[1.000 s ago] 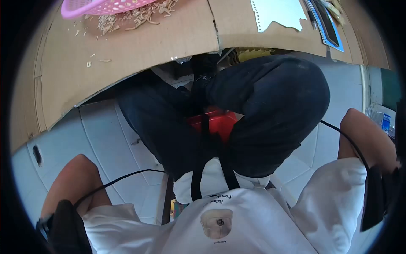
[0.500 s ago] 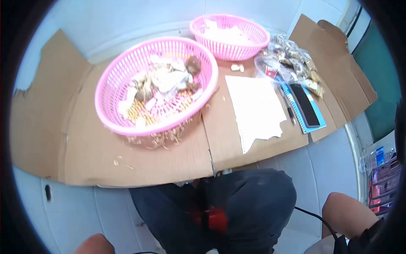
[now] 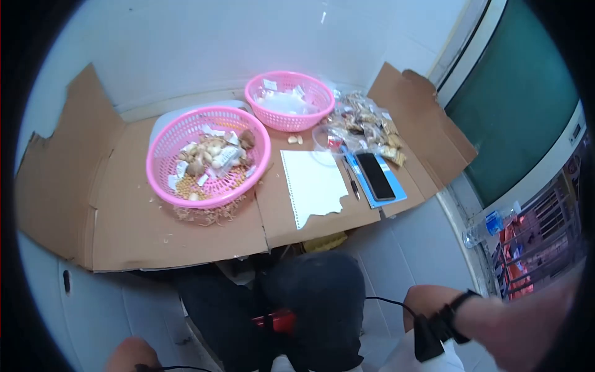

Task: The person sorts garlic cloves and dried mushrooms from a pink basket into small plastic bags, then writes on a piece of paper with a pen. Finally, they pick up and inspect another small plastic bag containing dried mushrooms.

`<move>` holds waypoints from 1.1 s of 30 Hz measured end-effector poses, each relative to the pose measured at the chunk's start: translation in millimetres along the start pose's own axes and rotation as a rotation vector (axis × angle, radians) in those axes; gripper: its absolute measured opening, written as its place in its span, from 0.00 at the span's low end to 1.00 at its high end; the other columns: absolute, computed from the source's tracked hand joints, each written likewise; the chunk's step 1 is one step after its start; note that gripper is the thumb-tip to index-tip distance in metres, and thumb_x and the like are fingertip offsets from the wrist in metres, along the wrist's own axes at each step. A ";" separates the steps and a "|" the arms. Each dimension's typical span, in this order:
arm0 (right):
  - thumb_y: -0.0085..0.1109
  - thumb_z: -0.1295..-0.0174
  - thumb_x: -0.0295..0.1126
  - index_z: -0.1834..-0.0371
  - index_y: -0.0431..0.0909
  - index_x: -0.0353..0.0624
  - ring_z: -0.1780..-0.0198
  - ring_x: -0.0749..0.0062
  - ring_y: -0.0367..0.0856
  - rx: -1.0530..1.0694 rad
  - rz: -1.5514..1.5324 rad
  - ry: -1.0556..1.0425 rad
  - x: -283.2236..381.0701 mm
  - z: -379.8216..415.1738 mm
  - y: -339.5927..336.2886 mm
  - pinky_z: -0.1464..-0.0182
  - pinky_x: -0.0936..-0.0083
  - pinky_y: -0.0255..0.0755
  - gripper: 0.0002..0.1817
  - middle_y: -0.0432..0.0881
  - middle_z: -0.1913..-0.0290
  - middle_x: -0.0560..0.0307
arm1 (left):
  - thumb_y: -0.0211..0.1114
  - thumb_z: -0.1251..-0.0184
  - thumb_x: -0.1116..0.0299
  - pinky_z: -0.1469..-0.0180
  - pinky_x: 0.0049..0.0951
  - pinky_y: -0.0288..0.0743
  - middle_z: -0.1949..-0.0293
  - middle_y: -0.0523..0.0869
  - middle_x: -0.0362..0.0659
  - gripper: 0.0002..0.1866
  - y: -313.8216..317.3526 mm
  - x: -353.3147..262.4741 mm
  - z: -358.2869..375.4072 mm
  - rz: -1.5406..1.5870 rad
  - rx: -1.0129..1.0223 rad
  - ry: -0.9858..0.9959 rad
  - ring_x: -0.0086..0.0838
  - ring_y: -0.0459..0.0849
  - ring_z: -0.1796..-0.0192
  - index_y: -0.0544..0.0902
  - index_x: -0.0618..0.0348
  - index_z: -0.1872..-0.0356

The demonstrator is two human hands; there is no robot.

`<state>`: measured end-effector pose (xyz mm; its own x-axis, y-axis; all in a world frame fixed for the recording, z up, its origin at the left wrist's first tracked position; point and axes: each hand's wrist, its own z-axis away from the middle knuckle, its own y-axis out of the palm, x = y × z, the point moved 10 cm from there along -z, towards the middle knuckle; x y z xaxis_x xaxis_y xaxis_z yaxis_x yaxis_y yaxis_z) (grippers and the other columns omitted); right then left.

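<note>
At the lower right edge, a blurred stretch of bare skin (image 3: 527, 319), very close to the camera, seems to be my right hand or forearm; no fingers can be made out. Beside it are a black strap (image 3: 462, 304) and a small black box (image 3: 427, 338) on a cable. My left hand is out of the picture; only rounded bare skin (image 3: 131, 354) shows at the lower left. On the cardboard (image 3: 180, 245), a pink basket (image 3: 211, 203) holds garlic-like bulbs, yellowish beans and labelled packets. A second pink basket (image 3: 291, 121) behind holds white packets.
Right of the baskets lie a torn white sheet (image 3: 310, 186), a pen (image 3: 354, 188), a phone (image 3: 375, 177) on a blue notebook (image 3: 396, 189), a clear round container (image 3: 322, 139) and bagged dry goods (image 3: 365, 118). A plastic bottle (image 3: 480, 232) is at the right, near a green panel (image 3: 514, 93).
The view has turned to the right and tilted up, so the tabletop objects appear further left and smaller. Blurred skin has come in at the lower right. The objects keep their places.
</note>
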<state>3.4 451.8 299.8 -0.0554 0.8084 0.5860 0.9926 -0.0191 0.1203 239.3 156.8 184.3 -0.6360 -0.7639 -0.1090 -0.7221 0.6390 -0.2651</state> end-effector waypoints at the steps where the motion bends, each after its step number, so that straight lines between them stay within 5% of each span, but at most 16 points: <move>1: 0.56 0.31 0.14 0.25 0.80 0.48 0.49 0.91 0.74 0.024 -0.003 -0.009 -18.1 -7.8 -10.8 0.57 0.94 0.76 0.31 0.72 0.23 0.71 | 0.45 0.12 0.50 0.58 0.52 0.82 0.63 0.84 0.65 0.31 -11.3 -11.3 -4.9 -0.012 -0.023 0.049 0.44 0.82 0.65 0.79 0.78 0.48; 2: 0.51 0.26 0.34 0.19 0.67 0.41 0.30 0.69 0.61 -0.057 0.249 -0.208 -34.2 -17.9 -53.5 0.34 0.76 0.60 0.31 0.62 0.17 0.55 | 0.45 0.12 0.50 0.58 0.52 0.82 0.64 0.85 0.65 0.32 -21.1 -20.2 -9.7 -0.024 -0.044 0.097 0.44 0.82 0.66 0.79 0.78 0.49; 3: 0.46 0.22 0.54 0.14 0.55 0.34 0.11 0.46 0.48 -0.148 0.496 -0.413 -50.3 -27.3 -92.1 0.11 0.58 0.44 0.43 0.52 0.12 0.38 | 0.45 0.12 0.49 0.59 0.52 0.82 0.65 0.85 0.65 0.32 -30.2 -27.9 -13.9 -0.034 -0.066 0.141 0.44 0.82 0.67 0.79 0.79 0.50; 4: 0.44 0.21 0.57 0.19 0.63 0.32 0.15 0.48 0.59 -0.272 1.014 -0.261 -90.5 -50.0 -129.9 0.13 0.54 0.49 0.41 0.63 0.16 0.37 | 0.46 0.12 0.49 0.60 0.53 0.82 0.66 0.85 0.65 0.32 -37.9 -31.1 -18.4 -0.041 -0.083 0.182 0.44 0.82 0.67 0.80 0.79 0.50; 5: 0.46 0.19 0.54 0.32 0.77 0.29 0.26 0.53 0.77 -0.139 1.121 -0.241 -119.4 -76.1 -141.8 0.26 0.56 0.69 0.34 0.81 0.31 0.37 | 0.46 0.12 0.49 0.60 0.53 0.82 0.67 0.85 0.66 0.33 -43.7 -31.4 -20.1 -0.058 -0.098 0.212 0.45 0.82 0.68 0.80 0.79 0.51; 7: 0.59 0.20 0.37 0.42 0.85 0.37 0.37 0.68 0.83 -0.169 1.160 0.127 -190.2 -89.9 -207.1 0.33 0.69 0.74 0.15 0.88 0.41 0.53 | 0.46 0.12 0.49 0.62 0.54 0.82 0.68 0.85 0.66 0.34 -43.2 -15.8 -24.9 -0.104 -0.104 0.284 0.45 0.82 0.69 0.81 0.80 0.53; 8: 0.62 0.21 0.39 0.41 0.85 0.36 0.41 0.72 0.84 -0.166 1.214 0.324 -226.9 -86.9 -250.8 0.36 0.72 0.76 0.17 0.89 0.45 0.55 | 0.46 0.12 0.49 0.62 0.54 0.82 0.68 0.85 0.66 0.34 -31.3 -3.5 -33.1 -0.122 -0.102 0.311 0.45 0.82 0.69 0.81 0.80 0.53; 10: 0.63 0.23 0.43 0.42 0.87 0.37 0.47 0.62 0.88 -0.118 1.300 0.622 -294.4 -68.4 -338.2 0.41 0.65 0.79 0.20 0.91 0.50 0.49 | 0.48 0.13 0.46 0.32 0.55 0.67 0.37 0.75 0.63 0.31 22.6 101.5 -63.8 0.484 -0.243 -0.071 0.48 0.74 0.36 0.76 0.69 0.35; 11: 0.60 0.25 0.37 0.43 0.88 0.37 0.44 0.54 0.89 -0.074 1.399 0.713 -318.7 -62.5 -364.2 0.39 0.62 0.80 0.17 0.91 0.47 0.45 | 0.49 0.14 0.45 0.18 0.56 0.60 0.21 0.69 0.61 0.32 49.8 153.1 -62.8 0.791 -0.301 -0.276 0.49 0.70 0.20 0.74 0.63 0.26; 15: 0.55 0.33 0.29 0.46 0.92 0.43 0.31 0.46 0.82 0.144 1.452 0.862 -408.4 -43.7 -437.4 0.28 0.60 0.74 0.18 0.80 0.28 0.36 | 0.45 0.11 0.47 0.33 0.44 0.74 0.44 0.78 0.50 0.26 87.1 249.4 -38.8 0.471 -0.187 -0.584 0.35 0.82 0.45 0.77 0.62 0.49; 18: 0.56 0.33 0.31 0.42 0.92 0.50 0.25 0.39 0.76 0.179 1.386 0.974 -440.6 -39.8 -452.7 0.22 0.60 0.68 0.21 0.67 0.18 0.32 | 0.45 0.11 0.52 0.33 0.39 0.75 0.45 0.80 0.50 0.24 89.1 297.0 -30.3 0.379 -0.136 -0.724 0.33 0.83 0.44 0.79 0.64 0.52; 22: 0.58 0.32 0.32 0.34 0.87 0.48 0.31 0.42 0.82 0.215 1.457 1.069 -452.4 -37.9 -460.0 0.27 0.59 0.73 0.24 0.80 0.28 0.34 | 0.56 0.12 0.64 0.39 0.29 0.78 0.56 0.86 0.44 0.16 104.5 354.9 -34.3 0.367 -0.040 -0.764 0.25 0.85 0.48 0.83 0.69 0.54; 26: 0.66 0.31 0.40 0.30 0.84 0.43 0.37 0.49 0.87 0.162 1.499 1.060 -431.9 -40.3 -463.4 0.34 0.62 0.80 0.27 0.88 0.37 0.41 | 0.64 0.16 0.63 0.44 0.28 0.79 0.58 0.89 0.40 0.13 144.6 405.0 1.4 0.384 0.137 -0.873 0.24 0.86 0.52 0.85 0.67 0.51; 30: 0.71 0.35 0.44 0.32 0.85 0.43 0.41 0.53 0.90 0.272 1.491 1.058 -428.4 -27.7 -465.7 0.38 0.63 0.82 0.29 0.90 0.40 0.42 | 0.66 0.18 0.67 0.46 0.28 0.82 0.60 0.89 0.41 0.12 142.6 406.1 8.9 0.133 0.235 -0.782 0.21 0.87 0.54 0.85 0.69 0.54; 33: 0.74 0.36 0.43 0.40 0.89 0.40 0.51 0.62 0.91 0.121 1.470 1.137 -422.3 -31.3 -478.0 0.47 0.66 0.82 0.25 0.94 0.51 0.47 | 0.67 0.19 0.66 0.47 0.28 0.82 0.62 0.90 0.41 0.12 132.4 417.1 17.7 0.209 0.124 -0.838 0.22 0.87 0.55 0.85 0.69 0.56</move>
<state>-450.9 101.1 19.9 0.7606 -0.5486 0.3472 0.3040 -0.1716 -0.9371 -116.7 -78.8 86.8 -0.3073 -0.4777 -0.8231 -0.5468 0.7965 -0.2581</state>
